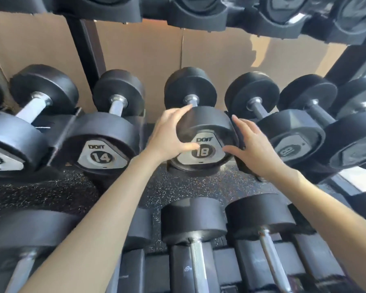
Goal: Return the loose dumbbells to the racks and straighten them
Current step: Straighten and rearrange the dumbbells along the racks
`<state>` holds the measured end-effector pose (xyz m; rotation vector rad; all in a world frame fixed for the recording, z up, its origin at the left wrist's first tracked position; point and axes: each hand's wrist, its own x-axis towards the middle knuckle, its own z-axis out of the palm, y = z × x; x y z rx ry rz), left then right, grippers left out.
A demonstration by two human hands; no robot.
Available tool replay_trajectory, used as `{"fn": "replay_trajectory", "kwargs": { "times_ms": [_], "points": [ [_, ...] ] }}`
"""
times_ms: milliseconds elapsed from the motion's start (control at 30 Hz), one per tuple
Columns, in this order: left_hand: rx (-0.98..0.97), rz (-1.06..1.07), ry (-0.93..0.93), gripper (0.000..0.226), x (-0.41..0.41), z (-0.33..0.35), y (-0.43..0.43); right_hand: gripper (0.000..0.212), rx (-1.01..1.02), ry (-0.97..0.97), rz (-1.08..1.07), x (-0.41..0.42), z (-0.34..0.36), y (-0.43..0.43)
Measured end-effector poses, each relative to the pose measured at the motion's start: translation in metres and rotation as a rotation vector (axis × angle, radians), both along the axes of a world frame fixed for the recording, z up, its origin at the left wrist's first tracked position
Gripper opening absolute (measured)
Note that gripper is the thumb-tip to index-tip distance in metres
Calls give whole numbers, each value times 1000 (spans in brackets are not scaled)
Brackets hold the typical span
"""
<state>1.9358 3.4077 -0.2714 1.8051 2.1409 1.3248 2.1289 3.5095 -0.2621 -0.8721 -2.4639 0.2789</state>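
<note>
A black dumbbell marked 18 lies in the middle tier of the rack, its near head facing me. My left hand wraps the left side of that head, fingers over the top and thumb on the silver face plate. My right hand presses against the head's right side, thumb touching the face plate. To its left sits a dumbbell marked 14, seated in its black saddle.
More dumbbells fill the middle tier to the right and far left. The upper tier's cradles hang overhead. The lower tier holds several dumbbells beneath my arms. Speckled rubber floor shows between tiers; brown panels stand behind.
</note>
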Motion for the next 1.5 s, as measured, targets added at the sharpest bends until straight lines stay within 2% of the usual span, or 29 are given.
{"fn": "replay_trajectory", "kwargs": {
  "times_ms": [67, 167, 267, 433, 533, 633, 767, 833, 1000, 1233, 1300, 1433, 1500],
  "points": [
    [-46, -78, -49, 105, -3, -2, 9, 88, -190, 1, 31, -6, -12, 9],
    [-128, -84, 8, 111, -13, 0, 12, 88, -441, 196, 38, -11, -34, 13],
    [-198, -107, 60, 111, -16, 5, 13, 83, -458, 293, 22, -9, -48, 17],
    [-236, 42, 184, 109, -8, 10, 4, 83, -527, 266, 11, -8, -43, 11],
    [-277, 173, 292, 103, 11, 10, -8, 79, -516, 216, 5, 18, -38, -13],
    [-233, 208, 222, 89, 40, -1, -38, 72, -494, 232, 19, 65, -30, -52],
    [-10, 31, -14, 73, 90, -8, -94, 65, -403, 258, 8, 142, -4, -103],
    [44, -48, -121, 70, 116, 1, -119, 64, -390, 262, 0, 175, 14, -131],
    [145, -170, -242, 69, 165, 38, -170, 63, -329, 249, -44, 237, 58, -198],
    [125, -183, -250, 68, 194, 61, -201, 58, -216, 119, -166, 308, 90, -235],
    [110, -171, -233, 68, 203, 61, -203, 63, -197, 104, -166, 324, 97, -240],
    [75, -180, -242, 69, 222, 55, -199, 54, -206, 95, -148, 343, 105, -234],
    [70, -175, -267, 68, 230, 50, -189, 57, -198, 87, -133, 343, 104, -221]
  ]
}}
